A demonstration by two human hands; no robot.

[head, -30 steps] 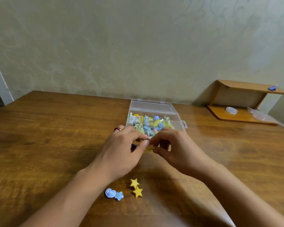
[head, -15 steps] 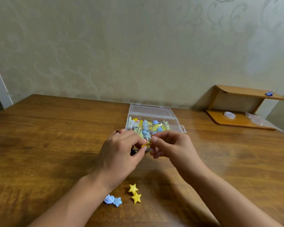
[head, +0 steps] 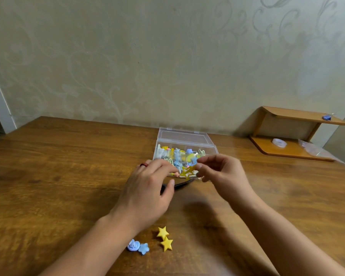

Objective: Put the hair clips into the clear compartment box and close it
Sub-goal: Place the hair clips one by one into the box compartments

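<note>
Nearest the table's (head: pixel 48 176) front edge, two yellow star clips (head: pixel 164 238) and two blue clips (head: pixel 138 246) are seen lying loose, just beside the left forearm, with bare wood to either side. Farther in, the left hand (head: pixel 147 194) is held with fingers curled; a dark object (head: pixel 182 185) is seen at its thumb, though whether it is gripped cannot be told through the blur. A yellow clip (head: pixel 188 172) is pinched by the right hand (head: pixel 221 174) at the box's (head: pixel 184 148) near edge. The box is seen open, filled with coloured clips, its lid (head: pixel 182 135) laid back toward the patterned wall (head: pixel 167 56). Wide open tabletop is left on both sides. At far right a low wooden shelf (head: pixel 299 132) is placed, bearing a tape roll (head: pixel 279 142) and a blue binder clip (head: pixel 327 117).
</note>
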